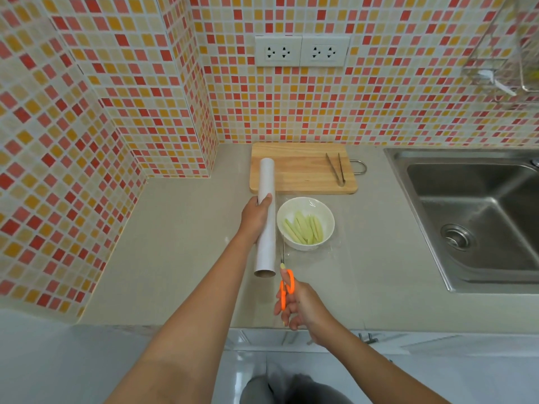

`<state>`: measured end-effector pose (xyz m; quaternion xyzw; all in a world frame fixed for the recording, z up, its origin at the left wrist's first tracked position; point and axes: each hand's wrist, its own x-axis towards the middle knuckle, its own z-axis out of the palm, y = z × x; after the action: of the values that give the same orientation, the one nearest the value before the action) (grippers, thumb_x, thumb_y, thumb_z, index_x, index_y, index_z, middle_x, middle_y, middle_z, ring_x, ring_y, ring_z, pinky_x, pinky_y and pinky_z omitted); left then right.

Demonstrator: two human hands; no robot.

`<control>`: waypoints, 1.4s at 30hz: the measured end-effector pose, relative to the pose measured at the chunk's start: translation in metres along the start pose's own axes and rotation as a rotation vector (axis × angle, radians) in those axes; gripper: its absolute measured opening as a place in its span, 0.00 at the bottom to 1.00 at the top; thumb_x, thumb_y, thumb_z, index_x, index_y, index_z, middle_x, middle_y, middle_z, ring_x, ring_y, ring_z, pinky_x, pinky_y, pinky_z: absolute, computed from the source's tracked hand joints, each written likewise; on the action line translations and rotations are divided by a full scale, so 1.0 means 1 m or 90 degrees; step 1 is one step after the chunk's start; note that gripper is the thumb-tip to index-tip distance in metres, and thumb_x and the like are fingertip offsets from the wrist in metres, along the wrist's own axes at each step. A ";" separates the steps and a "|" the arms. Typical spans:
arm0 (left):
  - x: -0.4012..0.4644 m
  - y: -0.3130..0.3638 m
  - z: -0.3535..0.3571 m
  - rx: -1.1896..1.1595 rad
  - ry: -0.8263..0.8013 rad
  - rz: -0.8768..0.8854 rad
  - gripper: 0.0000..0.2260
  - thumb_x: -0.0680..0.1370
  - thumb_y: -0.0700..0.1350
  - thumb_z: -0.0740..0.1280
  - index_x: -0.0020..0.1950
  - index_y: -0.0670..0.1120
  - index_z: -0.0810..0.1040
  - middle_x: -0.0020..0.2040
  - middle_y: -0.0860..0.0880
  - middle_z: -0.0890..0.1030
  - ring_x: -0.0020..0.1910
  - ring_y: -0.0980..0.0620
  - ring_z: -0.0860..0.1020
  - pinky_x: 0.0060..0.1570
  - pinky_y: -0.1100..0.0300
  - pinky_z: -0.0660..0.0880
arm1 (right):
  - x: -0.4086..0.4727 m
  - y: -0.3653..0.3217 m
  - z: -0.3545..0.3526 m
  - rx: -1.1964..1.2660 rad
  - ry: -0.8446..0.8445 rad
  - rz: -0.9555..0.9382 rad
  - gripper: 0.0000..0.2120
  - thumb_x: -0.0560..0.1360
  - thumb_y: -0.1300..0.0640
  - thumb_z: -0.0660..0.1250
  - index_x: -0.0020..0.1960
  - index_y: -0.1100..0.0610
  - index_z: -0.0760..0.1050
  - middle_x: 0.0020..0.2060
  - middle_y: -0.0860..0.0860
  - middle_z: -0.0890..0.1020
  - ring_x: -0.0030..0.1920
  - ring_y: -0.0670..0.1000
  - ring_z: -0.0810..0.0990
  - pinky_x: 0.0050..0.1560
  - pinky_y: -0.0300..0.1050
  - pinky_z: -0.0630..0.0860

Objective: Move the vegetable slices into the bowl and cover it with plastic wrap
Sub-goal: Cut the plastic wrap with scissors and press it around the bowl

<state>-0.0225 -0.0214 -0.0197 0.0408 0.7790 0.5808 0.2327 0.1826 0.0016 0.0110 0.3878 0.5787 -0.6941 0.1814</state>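
Both arms are bare right up to the edge of the shot, so no sleeves, watch or bracelets on show. The left hand (pixel 254 217) and right hand (pixel 300 306) have no rings or gloves, and the nails look longish. Down below there's grey clothing (pixel 291 389), probably trousers, hard to tell.

Left of roll (pixel 267 217): bare counter (pixel 180 243), passable.
Bowl (pixel 305 223) left flank: blocked by roll, scissors (pixel 285 282).
Far side: cutting board (pixel 303 168), tongs (pixel 335 168).
Right: open counter, then sink (pixel 472 217).
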 end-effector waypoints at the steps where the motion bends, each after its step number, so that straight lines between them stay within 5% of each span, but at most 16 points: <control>1: 0.000 0.000 0.000 -0.001 0.001 0.001 0.15 0.81 0.55 0.61 0.53 0.43 0.74 0.45 0.48 0.76 0.45 0.47 0.75 0.46 0.55 0.71 | 0.002 -0.001 -0.001 -0.001 0.002 -0.003 0.26 0.76 0.36 0.58 0.41 0.61 0.69 0.31 0.58 0.77 0.24 0.52 0.70 0.23 0.38 0.62; 20: 0.003 0.001 -0.006 -0.008 0.009 -0.015 0.18 0.81 0.55 0.60 0.57 0.40 0.74 0.51 0.43 0.77 0.47 0.45 0.76 0.52 0.50 0.74 | 0.024 0.012 -0.001 0.007 0.014 -0.056 0.24 0.75 0.36 0.59 0.37 0.58 0.71 0.26 0.55 0.78 0.21 0.50 0.70 0.21 0.35 0.60; 42: 0.010 -0.008 -0.009 -0.012 0.014 -0.025 0.16 0.81 0.55 0.61 0.53 0.42 0.74 0.46 0.46 0.76 0.44 0.47 0.75 0.41 0.55 0.71 | 0.027 0.021 0.006 0.052 -0.010 -0.059 0.22 0.77 0.40 0.60 0.38 0.58 0.70 0.28 0.56 0.76 0.23 0.49 0.66 0.24 0.35 0.58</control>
<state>-0.0332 -0.0289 -0.0282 0.0168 0.7768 0.5835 0.2362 0.1782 -0.0041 -0.0224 0.3625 0.5656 -0.7278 0.1375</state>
